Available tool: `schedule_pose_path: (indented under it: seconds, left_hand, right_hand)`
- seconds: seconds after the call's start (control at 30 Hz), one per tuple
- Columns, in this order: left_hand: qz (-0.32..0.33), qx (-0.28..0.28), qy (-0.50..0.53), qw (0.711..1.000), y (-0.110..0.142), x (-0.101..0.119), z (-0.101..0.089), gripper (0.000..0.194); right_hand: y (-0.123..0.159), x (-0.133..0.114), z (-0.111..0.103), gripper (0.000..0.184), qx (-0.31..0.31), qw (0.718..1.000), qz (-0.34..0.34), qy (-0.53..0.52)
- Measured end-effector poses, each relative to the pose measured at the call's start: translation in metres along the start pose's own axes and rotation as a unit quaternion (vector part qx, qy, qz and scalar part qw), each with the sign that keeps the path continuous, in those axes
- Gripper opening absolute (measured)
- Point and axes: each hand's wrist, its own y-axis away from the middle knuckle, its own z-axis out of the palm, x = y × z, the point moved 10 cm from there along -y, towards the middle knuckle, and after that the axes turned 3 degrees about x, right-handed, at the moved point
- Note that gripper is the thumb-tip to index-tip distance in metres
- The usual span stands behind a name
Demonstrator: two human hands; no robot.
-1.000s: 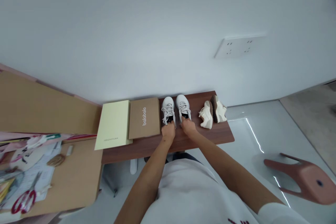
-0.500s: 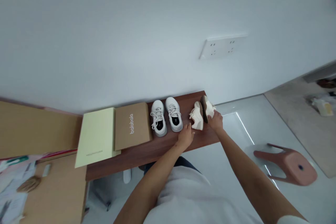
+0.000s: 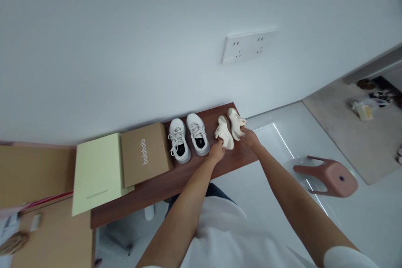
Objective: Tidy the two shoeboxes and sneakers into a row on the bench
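Observation:
Two small cream sneakers stand at the right end of the brown wooden tabletop [image 3: 191, 176], their toes toward the wall. My left hand [image 3: 216, 150] is closed at the heel and opening of the left cream sneaker [image 3: 224, 132], which tilts a little. At the heel of the right cream sneaker [image 3: 235, 123], my right hand [image 3: 249, 137] has its fingers wrapped on the collar. Just left of my left hand sits a pair of larger white sneakers: one [image 3: 197, 134] near it, the other [image 3: 179, 140] with loose laces.
A brown shoebox [image 3: 144, 155] marked "balabala" and a pale yellow box [image 3: 99, 167] stand to the left. Large cardboard boxes [image 3: 53, 234] fill the far left. A pink stool [image 3: 339, 180] is on the floor at right. A socket plate [image 3: 249, 46] is on the wall.
The cream sneakers have turned from lying on their sides to more upright. My left hand has come from beside the left cream sneaker onto its heel. The view has shifted right.

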Motion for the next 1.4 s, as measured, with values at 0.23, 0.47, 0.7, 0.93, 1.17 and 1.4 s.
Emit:
schedule_pose_path:
  seconds: [0.23, 0.47, 0.7, 0.93, 1.17, 1.4]
  left_hand:
    - [0.003, 0.036, 0.008, 0.999, -0.007, 0.009, -0.028, 0.058]
    - [-0.034, 0.027, -0.042, 0.998, -0.022, 0.019, -0.041, 0.070]
    - [-0.039, 0.028, -0.051, 0.998, -0.034, 0.015, -0.038, 0.067]
    - [-0.046, 0.016, -0.056, 0.997, -0.046, 0.017, -0.033, 0.061]
    - [-0.039, 0.012, -0.040, 0.998, -0.044, 0.019, -0.032, 0.062]
    - [-0.011, 0.039, -0.052, 0.998, -0.029, 0.025, -0.044, 0.065]
  right_hand:
    - [-0.001, -0.033, -0.004, 0.036, 0.005, 0.995, -0.062, 0.080]
    - [-0.011, -0.051, 0.010, 0.041, 0.008, 0.992, -0.075, 0.100]
    - [-0.021, -0.056, 0.020, 0.040, -0.021, 0.991, -0.063, 0.115]
    - [-0.028, -0.057, 0.023, 0.038, -0.018, 0.990, -0.061, 0.129]
    - [-0.028, -0.055, 0.030, 0.040, -0.026, 0.989, -0.052, 0.134]
    - [-0.023, -0.060, 0.020, 0.040, 0.005, 0.992, -0.059, 0.113]
